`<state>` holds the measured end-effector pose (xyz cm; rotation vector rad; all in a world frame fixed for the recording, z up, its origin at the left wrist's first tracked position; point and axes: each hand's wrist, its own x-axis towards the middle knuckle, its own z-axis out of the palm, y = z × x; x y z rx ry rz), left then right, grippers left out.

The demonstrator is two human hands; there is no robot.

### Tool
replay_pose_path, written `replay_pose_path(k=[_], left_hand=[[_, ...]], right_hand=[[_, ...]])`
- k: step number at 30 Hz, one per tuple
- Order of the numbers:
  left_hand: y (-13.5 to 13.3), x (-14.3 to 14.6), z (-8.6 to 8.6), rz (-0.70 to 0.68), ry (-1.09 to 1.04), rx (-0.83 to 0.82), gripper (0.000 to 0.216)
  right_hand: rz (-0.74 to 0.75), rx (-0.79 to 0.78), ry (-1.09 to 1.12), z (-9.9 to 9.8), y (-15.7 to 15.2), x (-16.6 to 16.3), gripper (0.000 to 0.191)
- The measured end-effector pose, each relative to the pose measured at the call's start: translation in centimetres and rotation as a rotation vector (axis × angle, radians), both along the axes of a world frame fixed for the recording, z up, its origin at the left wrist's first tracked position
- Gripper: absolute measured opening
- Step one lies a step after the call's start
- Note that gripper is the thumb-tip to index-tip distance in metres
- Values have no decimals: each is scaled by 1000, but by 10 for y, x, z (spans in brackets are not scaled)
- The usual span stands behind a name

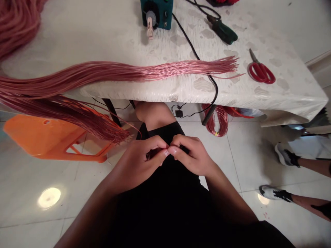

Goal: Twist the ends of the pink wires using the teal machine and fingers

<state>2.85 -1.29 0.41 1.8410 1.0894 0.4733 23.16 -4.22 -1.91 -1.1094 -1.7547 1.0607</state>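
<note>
My left hand (137,165) and my right hand (190,155) meet in front of my black clothing, their fingertips pinched together. Whether a thin strand lies between them is too small to tell. A long bundle of pink enamelled wire (129,70) lies across the table edge above them. A second bundle (77,115) droops to the left of my hands, its loose ends nearest my left hand. Neither hand touches either bundle.
The white-covered table (284,79) holds red-handled scissors (261,70), green-handled pliers (222,31), a teal electrical box (156,13) and a black cable (207,69). An orange plastic stool (43,137) stands left. A wire coil (217,120) sits under the table. A person's sneakers (286,155) show right.
</note>
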Motion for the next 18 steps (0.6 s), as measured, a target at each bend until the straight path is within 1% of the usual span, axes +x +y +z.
replay_pose_path(k=[2, 5, 9, 12, 15, 18], left_hand=[[0, -1, -1, -23, 9, -9, 21], [1, -4, 0, -79, 17, -39, 23], [0, -10, 5, -165, 26, -18, 24], [-1, -13, 9, -191, 11, -13, 23], [0, -13, 10, -204, 6, -46, 25], [1, -13, 8, -200, -6, -63, 28]], right_hand=[[3, 28, -9, 0, 0, -2, 31], [5, 48, 31, -1, -1, -5, 35], [25, -12, 213, -1, -7, -7, 38], [51, -33, 303, -1, -10, -7, 39], [71, -51, 317, -2, -10, -8, 40], [56, -74, 263, -2, -6, -8, 38]])
